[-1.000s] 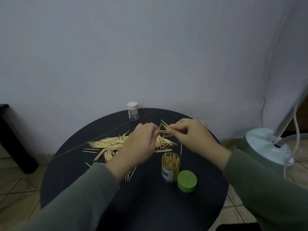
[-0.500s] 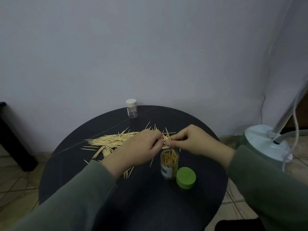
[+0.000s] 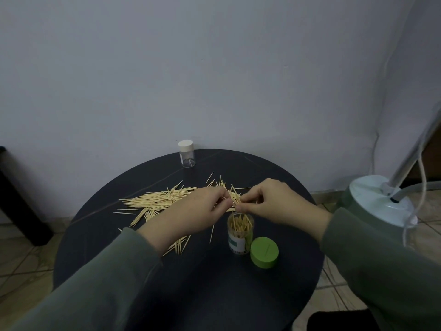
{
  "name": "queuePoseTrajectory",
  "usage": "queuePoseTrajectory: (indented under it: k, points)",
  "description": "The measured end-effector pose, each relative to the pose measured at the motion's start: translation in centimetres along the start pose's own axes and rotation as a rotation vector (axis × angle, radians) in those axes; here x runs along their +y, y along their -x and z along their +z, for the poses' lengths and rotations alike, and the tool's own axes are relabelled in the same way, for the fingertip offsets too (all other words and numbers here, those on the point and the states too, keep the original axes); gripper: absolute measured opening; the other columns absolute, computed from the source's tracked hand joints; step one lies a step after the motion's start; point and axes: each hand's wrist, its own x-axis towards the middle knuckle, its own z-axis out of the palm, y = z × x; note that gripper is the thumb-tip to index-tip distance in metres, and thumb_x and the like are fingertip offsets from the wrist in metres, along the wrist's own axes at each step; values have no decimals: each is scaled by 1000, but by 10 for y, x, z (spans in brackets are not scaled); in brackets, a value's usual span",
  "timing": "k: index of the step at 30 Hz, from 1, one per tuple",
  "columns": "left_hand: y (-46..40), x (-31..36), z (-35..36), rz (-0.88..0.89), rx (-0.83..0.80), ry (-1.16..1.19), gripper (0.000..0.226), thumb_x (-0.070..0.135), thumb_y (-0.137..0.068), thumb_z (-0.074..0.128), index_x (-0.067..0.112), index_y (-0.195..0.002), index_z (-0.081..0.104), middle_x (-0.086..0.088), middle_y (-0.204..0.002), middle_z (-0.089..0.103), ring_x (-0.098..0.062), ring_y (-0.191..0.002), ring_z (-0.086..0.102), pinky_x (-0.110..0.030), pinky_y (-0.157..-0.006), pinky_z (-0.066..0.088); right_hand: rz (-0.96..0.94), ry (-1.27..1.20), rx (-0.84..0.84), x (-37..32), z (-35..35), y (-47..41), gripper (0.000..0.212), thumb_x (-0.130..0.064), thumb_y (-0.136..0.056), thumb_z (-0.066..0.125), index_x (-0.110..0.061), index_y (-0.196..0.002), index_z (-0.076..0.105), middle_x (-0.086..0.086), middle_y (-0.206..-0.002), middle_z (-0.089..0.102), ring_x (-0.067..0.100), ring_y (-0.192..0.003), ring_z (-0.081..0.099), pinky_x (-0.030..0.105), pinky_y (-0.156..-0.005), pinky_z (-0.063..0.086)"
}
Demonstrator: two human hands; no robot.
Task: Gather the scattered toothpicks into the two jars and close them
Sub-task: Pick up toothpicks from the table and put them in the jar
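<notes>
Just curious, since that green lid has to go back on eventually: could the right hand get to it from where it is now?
Probably yes. The green lid sits uncovered beside the open jar, just below the right hand, though that hand is pinching toothpicks.

Both hands (image 3: 238, 206) pinching toothpicks (image 3: 235, 199) above open jar (image 3: 239, 232).

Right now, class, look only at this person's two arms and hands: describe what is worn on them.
Both arms wear long, loose sleeves of plain grey-green cloth, the left sleeve and the right sleeve, each ending at the wrist. The left hand and the right hand are bare: no gloves, rings or watch show.
</notes>
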Motion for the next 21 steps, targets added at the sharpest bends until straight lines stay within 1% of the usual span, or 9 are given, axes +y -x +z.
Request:
queuePoseTrajectory:
  k: [2, 5, 9, 11, 13, 15, 17, 19, 21]
  points:
    - [-1, 1, 2, 16, 7, -47, 19, 37, -100, 43, 26, -110, 55, 14, -91, 51, -1, -77, 47, -19, -65, 34, -19, 52, -12, -2, 1, 1, 25, -50, -88, 60, -37, -106, 72, -26, -74, 52, -2, -82, 45, 36, -98, 33]
    - [-1, 1, 3, 36, 32, -17, 20, 35, -100, 45, 25, -113, 56, 14, -89, 53, 0, -74, 47, -16, -63, 34, -28, 62, -18, 0, 2, 0, 23, -49, -90, 58, -37, -104, 72, -23, -73, 53, -1, -77, 45, 37, -99, 31]
    - [-1, 1, 3, 83, 57, 51, 16, 29, -100, 47, 26, -113, 56, 19, -82, 51, 6, -71, 49, -9, -62, 34, -27, -69, -18, 6, 3, -2, 14, -46, -88, 63, -39, -88, 74, -19, -65, 60, 0, -68, 50, 33, -83, 34]
    - [0, 0, 2, 80, 79, 129, 17, 27, -99, 50, 27, -114, 56, 19, -78, 52, 9, -70, 50, -9, -61, 36, -15, -102, -32, 7, 2, -2, 15, -46, -88, 64, -37, -90, 75, -25, -60, 60, -1, -63, 50, 31, -77, 34]
    - [1, -1, 2, 77, 106, 244, 22, 24, -98, 53, 30, -118, 55, 16, -75, 54, 10, -71, 52, -7, -63, 38, -6, -109, -58, 7, 1, -1, 18, -45, -87, 64, -34, -96, 76, -30, -54, 56, -1, -55, 47, 25, -68, 31]
    - [1, -3, 1, 69, 111, 302, 32, 23, -97, 54, 36, -126, 52, 14, -76, 56, 7, -75, 54, -7, -68, 41, -2, -124, -77, 8, 0, -1, 20, -45, -87, 65, -32, -97, 76, -24, -51, 56, 1, -50, 44, 21, -59, 29]
    - [1, -6, -1, 47, 107, 302, 37, 24, -97, 54, 38, -131, 49, 13, -81, 58, 1, -80, 56, -12, -73, 44, 2, -123, -80, 8, 0, -1, 21, -45, -86, 65, -32, -98, 77, -20, -55, 58, 2, -54, 45, 21, -58, 32]
    - [1, -9, -4, 24, 110, 274, 36, 25, -98, 51, 39, -131, 51, 14, -88, 59, -1, -86, 56, -17, -76, 44, 7, -113, -86, 8, -1, -2, 21, -45, -86, 66, -33, -99, 76, -21, -65, 61, 4, -63, 52, 24, -62, 37]
    - [1, -11, -7, 16, 126, 250, 28, 23, -99, 49, 41, -118, 58, 19, -90, 57, 3, -87, 53, -15, -74, 41, 10, -120, -92, 9, 0, -2, 22, -45, -85, 67, -32, -100, 76, -21, -74, 63, 15, -76, 62, 31, -66, 48]
